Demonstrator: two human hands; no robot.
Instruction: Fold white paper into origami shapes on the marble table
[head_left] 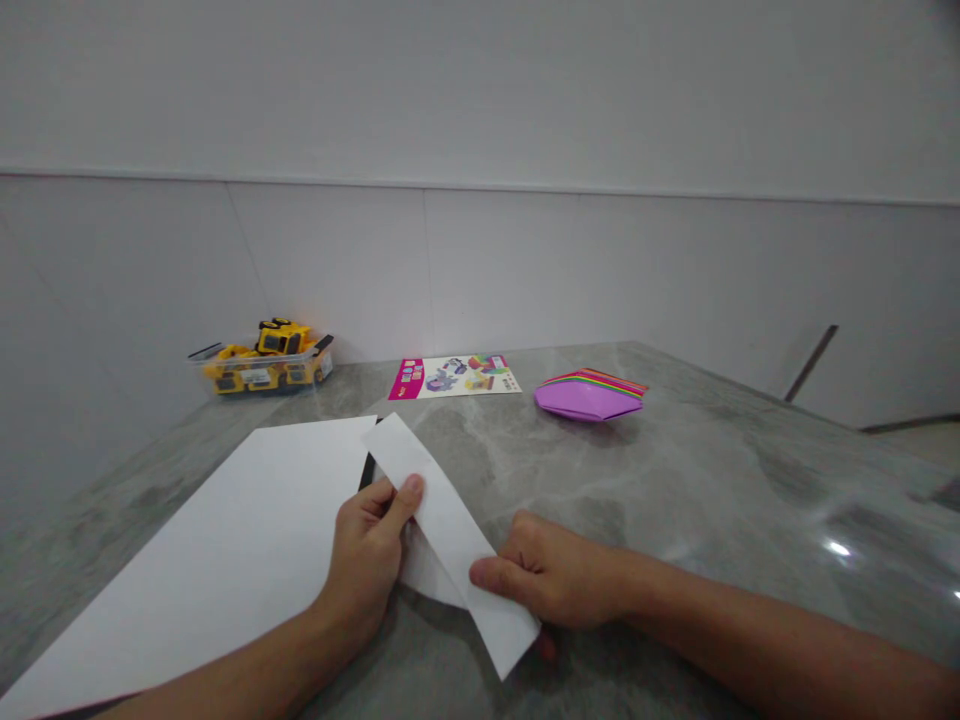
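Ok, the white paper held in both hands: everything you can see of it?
The white paper is plain, thin-looking and unmarked. It looks folded: a long flat strip lies on top, with a paler grey, shaded flap showing beneath. The strip slants from upper left to lower right in view. The left hand grips it towards the far end, the right hand towards the near end, thumbs on top. Contact with the table is unclear.

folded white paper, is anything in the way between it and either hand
Nothing visible is. The left hand pinches the folded white paper with its thumb on top, and the right hand grips it near its lower end. The large white sheet lies to the left, not between them.
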